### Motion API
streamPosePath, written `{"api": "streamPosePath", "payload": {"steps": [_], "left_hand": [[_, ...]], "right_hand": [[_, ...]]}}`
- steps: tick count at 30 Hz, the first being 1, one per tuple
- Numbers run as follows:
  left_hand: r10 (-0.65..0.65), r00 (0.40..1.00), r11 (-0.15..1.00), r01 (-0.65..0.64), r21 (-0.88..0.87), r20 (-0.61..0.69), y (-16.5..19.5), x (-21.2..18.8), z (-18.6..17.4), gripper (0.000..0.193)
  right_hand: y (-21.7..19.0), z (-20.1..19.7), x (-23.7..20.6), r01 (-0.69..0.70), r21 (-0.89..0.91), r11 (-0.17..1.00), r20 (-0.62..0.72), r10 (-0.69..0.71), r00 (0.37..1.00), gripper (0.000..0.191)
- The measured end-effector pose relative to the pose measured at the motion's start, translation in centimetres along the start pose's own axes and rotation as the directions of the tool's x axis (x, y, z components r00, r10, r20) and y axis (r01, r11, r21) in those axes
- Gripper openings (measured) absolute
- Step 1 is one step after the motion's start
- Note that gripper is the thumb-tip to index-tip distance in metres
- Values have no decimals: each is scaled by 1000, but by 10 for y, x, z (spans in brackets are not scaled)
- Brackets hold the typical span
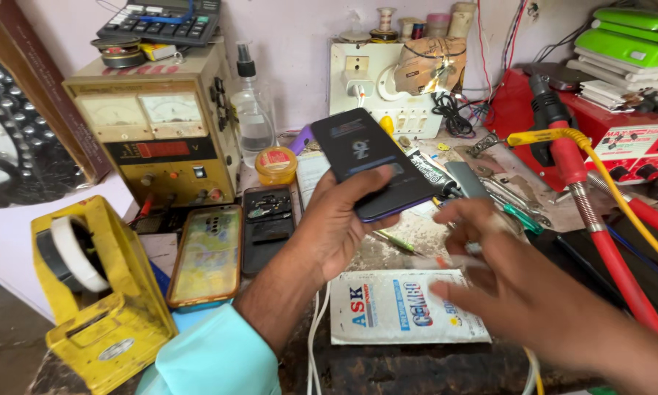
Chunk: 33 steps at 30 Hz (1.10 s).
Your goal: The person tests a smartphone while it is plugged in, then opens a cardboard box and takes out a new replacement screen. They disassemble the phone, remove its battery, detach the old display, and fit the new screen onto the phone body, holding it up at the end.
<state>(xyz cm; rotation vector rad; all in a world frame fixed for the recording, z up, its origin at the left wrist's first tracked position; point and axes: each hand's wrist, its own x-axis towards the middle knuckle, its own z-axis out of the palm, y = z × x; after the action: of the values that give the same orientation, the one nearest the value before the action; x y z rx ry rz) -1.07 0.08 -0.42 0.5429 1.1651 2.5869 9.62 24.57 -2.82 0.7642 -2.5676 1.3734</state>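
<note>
1. cluttered repair surface (387,252), crowded with a beige power supply (157,124), a yellow tape dispenser (99,292) and a red hot-air unit (629,143) along its edges.
2. dark smartphone (365,164) lifted off the surface, tilted screen-up, gripped along its lower edge by the left hand (336,227), fingers wrapped under the body.
3. right hand (519,292) blurred just beside it, fingers loosely spread; possibly a thin tool pinched there, cannot tell.
4. two more handsets flat to the left: one in a clear case (206,256), one opened with its insides showing (268,227).
5. white printed packet (402,307) lying under the hands.
6. judged stage: held phone closed and whole, inspection under way, opening or reassembly not yet visible.
</note>
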Motion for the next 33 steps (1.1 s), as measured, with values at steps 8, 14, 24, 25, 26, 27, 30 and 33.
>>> {"api": "streamPosePath", "payload": {"steps": [8, 14, 24, 25, 26, 27, 30, 33], "left_hand": [[247, 946, 958, -272, -97, -211, -2, 11, -16, 29], [298, 928, 947, -316, -53, -223, -4, 16, -20, 33], [232, 937, 966, -253, -48, -263, -14, 18, -19, 29], [237, 936, 966, -255, -37, -260, -13, 17, -19, 29], [243, 936, 966, -258, -28, -256, -13, 17, -20, 29], [250, 935, 965, -263, -19, -249, -12, 17, -20, 29], [309, 919, 951, -306, 50, -246, -11, 19, -23, 26], [444, 881, 894, -423, 146, -166, -12, 19, -27, 18]], "right_hand": [[15, -11, 113, 66, 362, 930, -197, 7, 980, 22], [27, 13, 120, 156, 462, 873, -298, -13, 954, 19], [33, 36, 114, 149, 435, 888, -365, 22, 931, 21], [32, 39, 113, 163, 406, 899, -384, 6, 924, 21], [30, 42, 112, 175, 373, 911, -401, -12, 916, 20], [29, 44, 112, 190, 338, 922, -420, -33, 907, 20], [24, 49, 116, 158, 196, 968, -473, -48, 880, 20], [21, 52, 119, -2, 196, 981, -441, 90, 893, 22]]}}
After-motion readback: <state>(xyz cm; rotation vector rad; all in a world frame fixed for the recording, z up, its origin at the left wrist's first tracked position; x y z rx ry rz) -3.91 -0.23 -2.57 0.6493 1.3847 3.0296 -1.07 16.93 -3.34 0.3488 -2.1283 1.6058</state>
